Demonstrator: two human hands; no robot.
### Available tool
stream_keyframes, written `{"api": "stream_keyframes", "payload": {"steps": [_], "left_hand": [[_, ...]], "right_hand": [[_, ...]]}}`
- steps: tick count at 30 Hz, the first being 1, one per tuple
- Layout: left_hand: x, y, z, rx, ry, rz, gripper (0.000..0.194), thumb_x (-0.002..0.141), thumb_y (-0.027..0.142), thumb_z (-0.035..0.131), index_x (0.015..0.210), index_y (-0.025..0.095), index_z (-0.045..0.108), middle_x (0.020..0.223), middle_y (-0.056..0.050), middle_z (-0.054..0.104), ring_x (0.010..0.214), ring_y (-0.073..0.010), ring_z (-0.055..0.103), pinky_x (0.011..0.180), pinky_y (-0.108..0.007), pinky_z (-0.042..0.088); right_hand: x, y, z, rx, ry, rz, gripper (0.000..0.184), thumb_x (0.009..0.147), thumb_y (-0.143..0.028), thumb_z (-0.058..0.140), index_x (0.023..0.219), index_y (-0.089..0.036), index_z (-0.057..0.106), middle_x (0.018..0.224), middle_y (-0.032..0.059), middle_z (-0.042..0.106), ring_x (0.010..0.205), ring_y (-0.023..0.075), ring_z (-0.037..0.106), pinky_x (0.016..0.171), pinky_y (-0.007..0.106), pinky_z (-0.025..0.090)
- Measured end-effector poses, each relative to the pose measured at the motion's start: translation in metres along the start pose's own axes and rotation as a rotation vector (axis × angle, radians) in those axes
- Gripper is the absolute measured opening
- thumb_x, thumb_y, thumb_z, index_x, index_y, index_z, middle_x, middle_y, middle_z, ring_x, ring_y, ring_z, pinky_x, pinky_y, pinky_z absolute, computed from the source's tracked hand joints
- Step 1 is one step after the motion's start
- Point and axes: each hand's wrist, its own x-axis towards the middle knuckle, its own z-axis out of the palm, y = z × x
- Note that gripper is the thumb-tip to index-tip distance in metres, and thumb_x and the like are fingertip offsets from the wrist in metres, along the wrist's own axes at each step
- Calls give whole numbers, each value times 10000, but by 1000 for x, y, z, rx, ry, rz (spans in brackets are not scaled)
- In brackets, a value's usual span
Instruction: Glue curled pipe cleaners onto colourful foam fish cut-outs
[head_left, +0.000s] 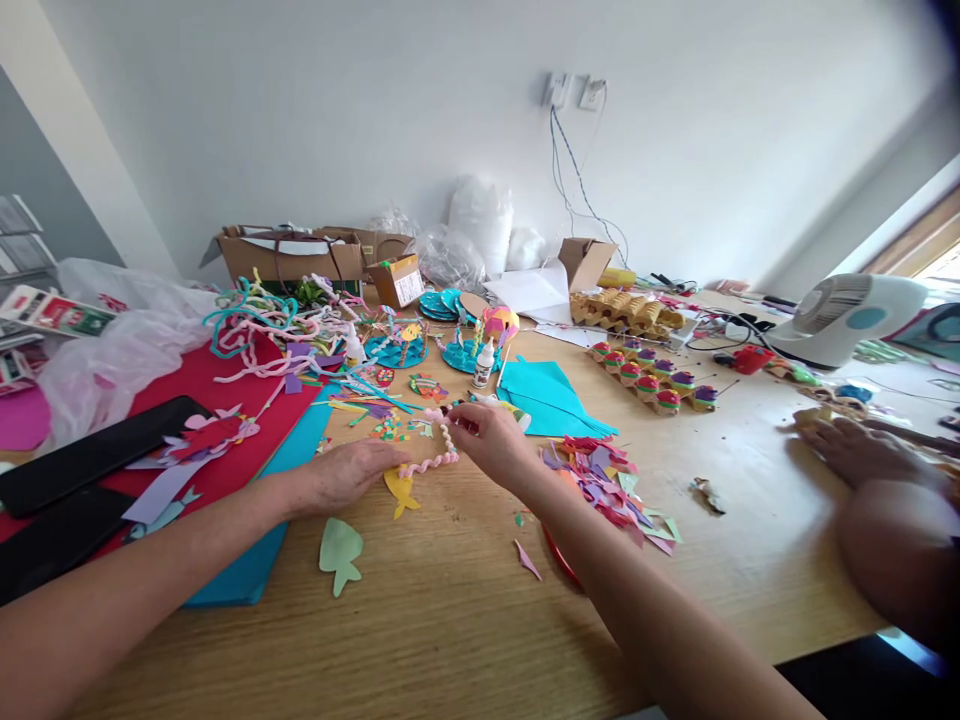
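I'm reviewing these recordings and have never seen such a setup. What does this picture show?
There is no machine: a camera worn on a person's head looks forward and down at that person's bare arms. The wooden table holds paper scraps, a glue bottle, a colorful egg carton and a green paper fish. The right hand has its fingers at the upper part of a pink twisted cord; the left hand is at its lower end, by a yellow paper fish. How firmly either holds it is unclear. Another person's hand shows at right.
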Motion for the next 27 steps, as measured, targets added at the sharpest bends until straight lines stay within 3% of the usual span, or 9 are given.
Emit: {"api": "stream_keyframes", "payload": {"steps": [6,10,12,16,21,27], "left_hand": [[-15,2,-15,-121,132,-77,320,886,177,377,1124,168,591,1068,-69,661,989,-182,605,861,-291,479],[-27,28,-19,-395,270,-196,314,865,272,476,1148,171,566,1002,-58,665,840,-169,643,718,-258,525],[-31,44,-20,-463,295,-217,263,840,301,538,1063,187,614,987,-41,664,821,-158,636,721,-250,517],[-34,60,-22,-342,344,-136,152,852,246,528,832,195,670,837,-8,671,799,-141,611,743,-233,478],[-41,56,-20,-270,291,-115,138,840,219,528,790,187,652,798,1,662,769,-133,601,760,-239,453],[-44,62,-19,-340,187,-240,168,830,272,500,797,172,631,716,18,641,658,-113,579,605,-192,437]], "right_hand": [[-21,-17,0,226,-42,-73,161,825,-176,530,841,-173,690,819,24,689,738,122,594,631,203,383],[-33,-30,6,237,-60,-167,150,824,-170,548,818,-171,697,766,26,669,700,121,573,603,208,367],[-36,-36,11,262,-76,-190,149,822,-165,551,828,-163,701,761,34,665,693,122,570,602,212,366],[-40,-43,20,371,-117,-192,146,798,-135,564,849,-150,700,767,40,671,666,113,567,595,202,374],[-41,-47,27,413,-162,-177,195,727,-36,538,774,-145,692,675,5,633,577,86,508,541,187,335],[-41,-47,33,510,-196,-89,159,744,-72,528,726,-138,671,599,-16,579,563,89,472,531,194,311]]}}
